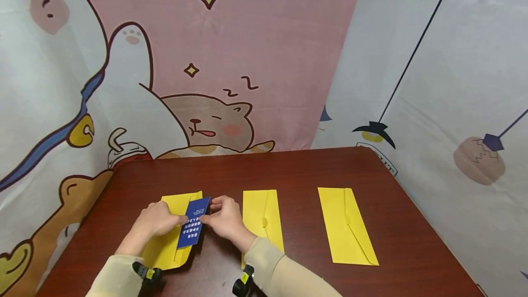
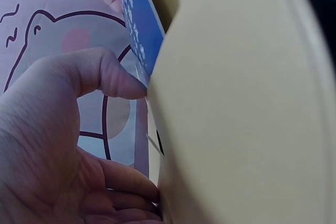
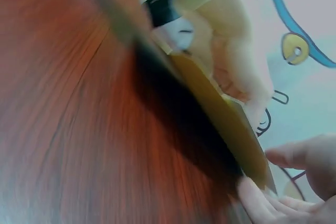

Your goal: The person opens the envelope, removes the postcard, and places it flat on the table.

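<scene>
A blue card [image 1: 193, 222] with white print lies slanted over the opened yellow envelope [image 1: 158, 253] at the left of the table. My left hand [image 1: 156, 220] holds the envelope's left side, its thumb reaching to the card's left edge. In the left wrist view that thumb [image 2: 123, 80] bends to the envelope's surface just below the card [image 2: 140, 22]. From the other side my right hand [image 1: 226, 219] pinches the card's right edge between thumb and fingers. The right wrist view catches the envelope [image 3: 223, 116] edge-on, tilted above the table, with right-hand fingertips [image 3: 254, 195] at its edge.
Two more yellow envelopes lie on the dark red-brown table [image 1: 301, 251]: a middle envelope [image 1: 261, 214], partly behind my right forearm, and a right envelope [image 1: 348, 226]. A printed cartoon cloth [image 1: 280, 58] hangs behind the table's far edge. Both wrists wear dark cameras.
</scene>
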Motion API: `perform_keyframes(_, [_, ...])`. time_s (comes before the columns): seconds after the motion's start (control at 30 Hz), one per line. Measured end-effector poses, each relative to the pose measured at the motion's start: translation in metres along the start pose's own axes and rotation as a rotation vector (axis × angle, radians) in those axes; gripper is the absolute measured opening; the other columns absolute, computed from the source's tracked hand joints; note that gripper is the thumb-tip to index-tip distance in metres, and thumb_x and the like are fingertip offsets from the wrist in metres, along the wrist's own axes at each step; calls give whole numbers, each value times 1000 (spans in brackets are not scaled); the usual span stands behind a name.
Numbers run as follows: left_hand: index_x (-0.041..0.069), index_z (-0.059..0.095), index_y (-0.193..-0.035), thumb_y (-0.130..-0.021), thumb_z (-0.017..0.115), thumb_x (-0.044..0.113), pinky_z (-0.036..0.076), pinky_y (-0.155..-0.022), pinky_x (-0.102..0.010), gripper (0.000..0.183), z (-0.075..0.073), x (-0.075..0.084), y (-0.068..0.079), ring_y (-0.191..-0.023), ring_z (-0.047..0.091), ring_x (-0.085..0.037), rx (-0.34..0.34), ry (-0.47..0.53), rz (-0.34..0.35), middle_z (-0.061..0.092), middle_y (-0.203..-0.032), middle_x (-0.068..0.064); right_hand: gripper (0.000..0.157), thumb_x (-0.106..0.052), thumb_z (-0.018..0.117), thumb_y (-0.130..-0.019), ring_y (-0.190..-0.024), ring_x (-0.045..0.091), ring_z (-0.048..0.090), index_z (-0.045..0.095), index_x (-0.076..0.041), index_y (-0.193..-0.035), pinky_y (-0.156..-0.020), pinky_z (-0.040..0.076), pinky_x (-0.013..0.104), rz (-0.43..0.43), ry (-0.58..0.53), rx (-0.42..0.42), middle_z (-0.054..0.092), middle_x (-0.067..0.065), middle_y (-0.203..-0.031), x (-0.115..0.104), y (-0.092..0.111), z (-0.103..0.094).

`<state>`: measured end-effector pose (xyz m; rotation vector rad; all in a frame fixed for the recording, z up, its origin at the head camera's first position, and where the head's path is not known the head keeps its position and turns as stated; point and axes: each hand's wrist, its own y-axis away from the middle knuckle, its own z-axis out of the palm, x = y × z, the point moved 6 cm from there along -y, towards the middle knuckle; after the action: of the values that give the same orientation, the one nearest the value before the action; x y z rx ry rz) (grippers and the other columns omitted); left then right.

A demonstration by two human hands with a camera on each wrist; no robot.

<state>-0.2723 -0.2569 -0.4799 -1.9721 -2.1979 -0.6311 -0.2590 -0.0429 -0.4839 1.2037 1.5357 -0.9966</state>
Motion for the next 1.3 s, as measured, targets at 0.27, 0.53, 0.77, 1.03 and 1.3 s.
perform_keyframes(0.27, [-12,63,-111,-81,81,55,51,-67,-43,76,1,0,0,-75,60,-30,0,-12,1,61,-86,-13,25,6,68,-97,-89,35,78,64,17,-119,-78,63,45,279,-478,-184,77,19,-96,18,6,21])
perform_keyframes(0.53, [-11,63,-110,-80,82,53,49,-64,-40,73,3,-1,0,-73,60,-29,-9,-2,-10,60,-83,-13,23,10,64,-98,-93,37,78,62,16,-119,-79,63,44,341,-548,-200,76,22,-100,25,7,20])
perform_keyframes(0.77, [-11,63,-110,-80,82,51,49,-63,-39,71,2,0,1,-72,61,-27,-9,-1,-15,60,-82,-12,23,11,65,-97,-94,38,77,62,17,-119,-78,62,44,351,-549,-207,76,23,-100,25,7,15])
perform_keyframes(1.03, [-10,62,-106,-81,81,51,47,-63,-40,69,2,1,1,-73,60,-29,-8,-14,-10,59,-82,-13,21,12,64,-95,-91,37,78,65,17,-115,-76,63,43,349,-518,-204,76,24,-97,26,6,5])
perform_keyframes(1.3, [-13,61,-109,-81,80,54,44,-63,-40,75,2,0,-1,-75,58,-32,0,-29,-2,57,-84,-15,22,10,66,-95,-85,34,78,65,17,-117,-72,63,40,353,-476,-181,77,23,-94,26,5,-9])
